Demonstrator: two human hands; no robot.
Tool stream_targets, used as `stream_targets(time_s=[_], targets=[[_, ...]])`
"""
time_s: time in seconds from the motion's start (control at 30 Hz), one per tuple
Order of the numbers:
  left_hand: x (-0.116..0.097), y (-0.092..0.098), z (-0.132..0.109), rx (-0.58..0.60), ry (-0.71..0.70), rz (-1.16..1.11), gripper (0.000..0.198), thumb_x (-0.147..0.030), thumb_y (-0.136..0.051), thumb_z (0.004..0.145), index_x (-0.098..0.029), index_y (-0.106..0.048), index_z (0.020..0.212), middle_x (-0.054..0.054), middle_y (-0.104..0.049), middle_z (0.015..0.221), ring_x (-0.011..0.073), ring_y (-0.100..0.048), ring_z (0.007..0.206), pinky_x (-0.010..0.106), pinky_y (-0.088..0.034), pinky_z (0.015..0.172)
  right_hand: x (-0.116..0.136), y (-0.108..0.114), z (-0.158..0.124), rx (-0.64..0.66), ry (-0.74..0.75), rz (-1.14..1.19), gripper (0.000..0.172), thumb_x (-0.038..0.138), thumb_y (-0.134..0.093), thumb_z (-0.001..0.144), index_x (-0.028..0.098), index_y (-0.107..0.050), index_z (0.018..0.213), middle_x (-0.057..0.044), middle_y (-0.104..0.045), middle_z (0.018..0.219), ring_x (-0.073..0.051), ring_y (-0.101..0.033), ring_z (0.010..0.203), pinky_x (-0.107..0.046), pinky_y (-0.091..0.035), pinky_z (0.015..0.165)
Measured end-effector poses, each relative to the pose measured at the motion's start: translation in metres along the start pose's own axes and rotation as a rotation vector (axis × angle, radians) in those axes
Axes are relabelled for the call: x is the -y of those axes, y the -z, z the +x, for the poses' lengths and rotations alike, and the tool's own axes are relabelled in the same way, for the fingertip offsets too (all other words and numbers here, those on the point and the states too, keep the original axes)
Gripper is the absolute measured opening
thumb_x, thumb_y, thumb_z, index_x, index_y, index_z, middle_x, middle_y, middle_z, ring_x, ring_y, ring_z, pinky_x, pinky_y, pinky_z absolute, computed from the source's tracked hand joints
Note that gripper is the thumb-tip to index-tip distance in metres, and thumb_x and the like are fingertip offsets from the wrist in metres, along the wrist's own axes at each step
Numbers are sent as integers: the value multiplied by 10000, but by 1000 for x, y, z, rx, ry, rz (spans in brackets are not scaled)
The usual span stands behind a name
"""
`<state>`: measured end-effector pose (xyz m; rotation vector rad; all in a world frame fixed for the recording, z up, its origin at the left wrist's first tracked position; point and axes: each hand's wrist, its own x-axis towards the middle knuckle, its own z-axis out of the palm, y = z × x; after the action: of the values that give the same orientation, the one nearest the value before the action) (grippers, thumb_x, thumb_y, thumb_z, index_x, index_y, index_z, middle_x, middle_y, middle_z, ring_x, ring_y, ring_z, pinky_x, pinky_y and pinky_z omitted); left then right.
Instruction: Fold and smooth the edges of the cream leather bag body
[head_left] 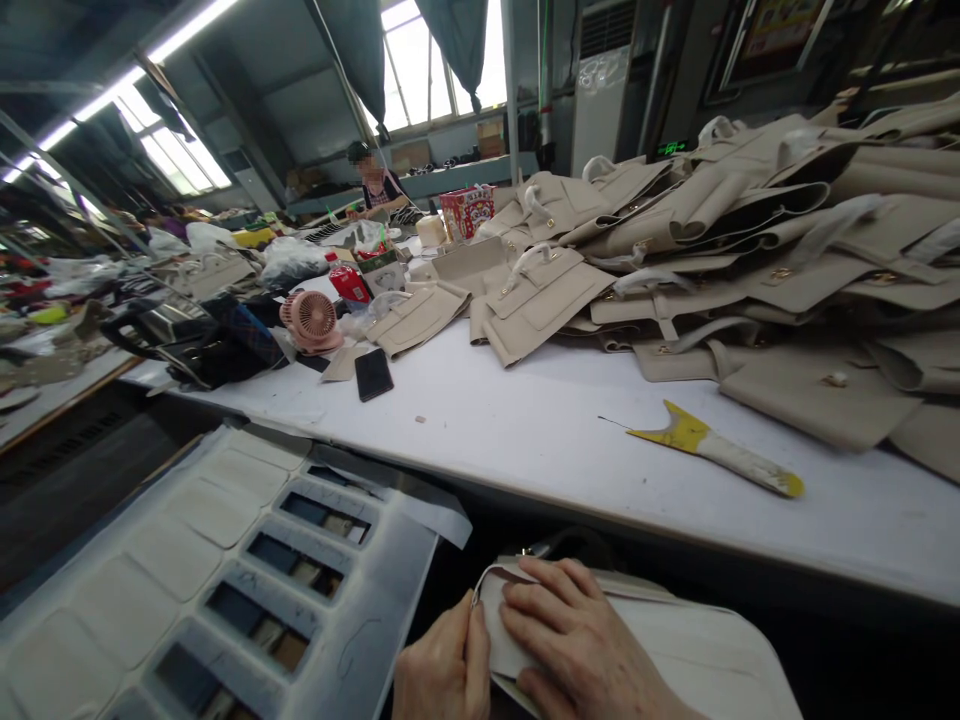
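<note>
A beige bag piece (697,650) lies below the table's front edge, at the bottom of the view. My right hand (577,640) rests flat on top of it, fingers stretched toward its left end. My left hand (442,670) is closed around the piece's left edge, thumb side up, pinching the rim beside a small metal part. A yellow-tipped scraper tool (720,450) lies on the white table (510,420) above my hands, untouched.
A big heap of beige bags (787,230) covers the table's right side. A black phone (373,374), a pink fan (311,320) and a black bag (202,350) sit at the left. A slotted tray (300,570) lies at lower left. A person (379,185) works far back.
</note>
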<state>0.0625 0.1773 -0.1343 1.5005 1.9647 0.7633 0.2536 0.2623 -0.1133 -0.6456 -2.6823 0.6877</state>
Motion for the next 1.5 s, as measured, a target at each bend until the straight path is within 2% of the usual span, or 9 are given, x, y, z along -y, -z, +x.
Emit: stream_targets(time_s=[0.1, 0.2, 0.27, 0.4, 0.6, 1.07, 1.17, 1.37, 1.5], targets=[[-3, 4, -1, 31, 51, -92, 383, -486, -480, 950, -252, -736, 1110, 85, -751, 1016, 272, -686, 921, 285, -500, 798, 2, 4, 0, 40, -22, 39, 358, 259, -567, 879, 225, -599, 1234, -7, -621, 1323, -258, -434, 1334, -415, -296, 1082], [-2, 9, 2, 64, 156, -235, 498, -607, -472, 917, -211, -764, 842, 56, -707, 777, 238, -625, 747, 275, -481, 662, 3, 7, 0, 77, -44, 79, 378, 270, -556, 889, 228, -586, 1264, -11, -602, 1357, -270, -411, 1354, -430, -265, 1098], [0, 11, 6, 99, 263, -430, 560, -665, -516, 869, -170, -736, 729, 49, -657, 705, 215, -583, 705, 273, -478, 638, 3, 8, -1, 87, -52, 93, 376, 287, -538, 910, 232, -577, 1280, -18, -593, 1373, -275, -405, 1360, -441, -249, 1103], [0, 15, 12, 202, 446, -827, 484, -614, -731, 736, -147, -746, 861, 64, -658, 827, 237, -593, 840, 337, -536, 755, 2, 7, -1, 77, -44, 78, 370, 319, -550, 914, 229, -580, 1271, -22, -596, 1372, -275, -422, 1349, -443, -253, 1098], [-8, 14, 14, 221, 528, -994, 414, -540, -819, 680, -183, -648, 801, 6, -589, 806, 153, -526, 745, 291, -515, 675, -2, 0, 0, 26, -23, 29, 358, 340, -558, 917, 247, -579, 1262, 9, -614, 1345, -255, -451, 1323, -420, -275, 1081], [1, 10, 19, 302, 545, -994, 429, -538, -776, 748, -183, -545, 821, -7, -581, 831, 127, -509, 730, 262, -502, 637, -11, -7, 4, -102, 84, -112, 332, 437, -629, 903, 238, -617, 1168, 33, -679, 1236, -232, -536, 1207, -360, -324, 984], [3, 12, 22, 323, 545, -924, 472, -578, -780, 722, -180, -549, 830, 1, -588, 852, 132, -519, 756, 248, -497, 638, -14, -10, 4, -124, 109, -136, 339, 429, -663, 887, 233, -611, 1158, 31, -685, 1220, -221, -535, 1195, -344, -337, 967], [8, 18, 29, 417, 492, -708, 468, -612, -700, 783, -193, -529, 902, 25, -607, 919, 177, -560, 860, 230, -496, 600, -17, -9, 5, -170, 141, -204, 375, 522, -667, 880, 253, -617, 1137, 65, -701, 1191, -207, -562, 1163, -329, -359, 905], [8, 19, 32, 468, 478, -686, 448, -606, -655, 829, -213, -489, 965, -3, -621, 837, 139, -573, 759, 190, -450, 562, -20, -12, 7, -233, 177, -241, 346, 531, -559, 952, 229, -628, 1108, 58, -712, 1178, -211, -578, 1137, -331, -373, 872]])
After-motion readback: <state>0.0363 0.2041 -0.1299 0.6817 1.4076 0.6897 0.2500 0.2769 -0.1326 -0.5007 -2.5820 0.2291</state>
